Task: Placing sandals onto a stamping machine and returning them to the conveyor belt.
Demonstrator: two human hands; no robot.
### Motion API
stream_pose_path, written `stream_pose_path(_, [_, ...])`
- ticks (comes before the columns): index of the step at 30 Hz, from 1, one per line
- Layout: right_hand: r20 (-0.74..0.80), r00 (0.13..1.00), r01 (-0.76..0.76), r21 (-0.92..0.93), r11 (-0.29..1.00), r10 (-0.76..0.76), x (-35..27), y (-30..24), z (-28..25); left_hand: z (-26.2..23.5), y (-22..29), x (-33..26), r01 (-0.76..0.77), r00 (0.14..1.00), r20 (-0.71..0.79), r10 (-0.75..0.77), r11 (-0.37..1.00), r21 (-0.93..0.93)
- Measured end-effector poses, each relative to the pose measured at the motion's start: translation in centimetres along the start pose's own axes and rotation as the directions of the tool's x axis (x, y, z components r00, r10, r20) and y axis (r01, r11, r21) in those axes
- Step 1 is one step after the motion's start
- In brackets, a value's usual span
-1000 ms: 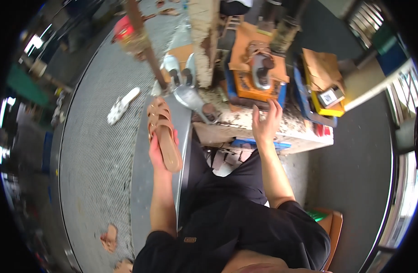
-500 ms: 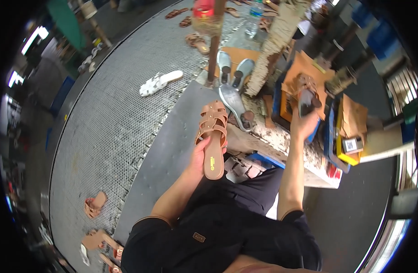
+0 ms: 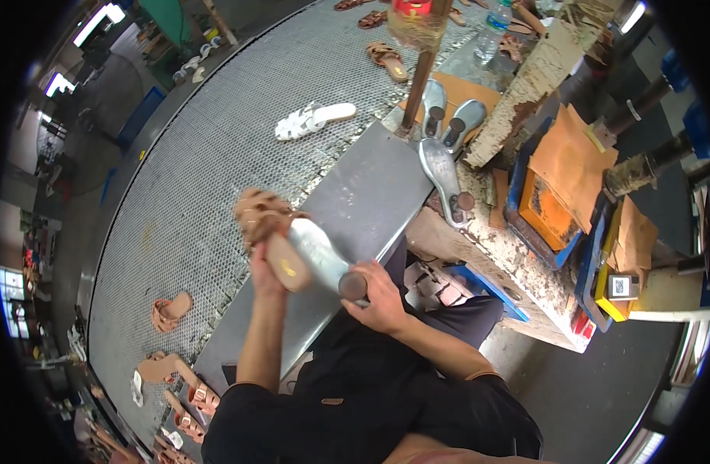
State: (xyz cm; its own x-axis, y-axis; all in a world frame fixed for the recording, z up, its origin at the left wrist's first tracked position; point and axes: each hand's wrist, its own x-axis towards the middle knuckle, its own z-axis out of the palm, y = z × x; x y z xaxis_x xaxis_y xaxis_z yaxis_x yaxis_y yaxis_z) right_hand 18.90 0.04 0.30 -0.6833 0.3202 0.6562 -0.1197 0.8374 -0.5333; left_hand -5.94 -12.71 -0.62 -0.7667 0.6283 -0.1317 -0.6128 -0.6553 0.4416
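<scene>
Tan sandal [image 3: 268, 232] was held at its heel end in the left hand [image 3: 263, 267], fingers closed, above the grey metal bench [image 3: 370, 193]. Right hand [image 3: 379, 298] gripped a silver shoe form [image 3: 320, 255], closed around its heel, pressed against the sandal.

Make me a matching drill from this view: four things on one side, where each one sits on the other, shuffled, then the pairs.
Things:
1. tan woven sandal
2. white sandal
3. silver metal shoe last
4. clear plastic bottle

Places:
A. lying alone on the grey mesh belt
B. held in the left hand
C. standing at the far end, near the top edge of the view
D. gripped at its round end by the right hand

Pairs: 1-B, 2-A, 3-D, 4-C
</scene>
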Motion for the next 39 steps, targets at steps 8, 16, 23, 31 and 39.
stream_pose_path(8, [0.030,0.982,-0.190,0.279,0.941,0.189,-3.9,-3.3,-0.3,-8.9,9.0,3.3,-0.433,0.882,-0.091,0.462,0.871,0.232])
stream_pose_path(16, [-0.182,0.971,-0.093,0.320,0.943,0.157,-3.9,-2.5,-2.3,8.5,-5.6,-2.1,-0.175,0.771,0.617,0.156,0.984,-0.030])
stream_pose_path(23, [-0.413,0.910,-0.014,0.032,0.999,0.026,-2.5,0.0,-6.3,14.7,-13.9,-5.9,0.430,0.799,0.518,-0.304,0.892,-0.140])
stream_pose_path(31, [-0.524,0.851,-0.128,-0.141,0.982,0.035,-3.7,0.8,-7.8,14.4,-18.0,-7.6,0.405,0.732,0.532,-0.424,0.900,0.160])
stream_pose_path(39, [-0.619,0.771,-0.295,-0.133,0.946,0.153,-0.9,4.2,-15.1,16.5,-21.7,-6.0,0.408,0.706,0.504,-0.498,0.867,0.285])
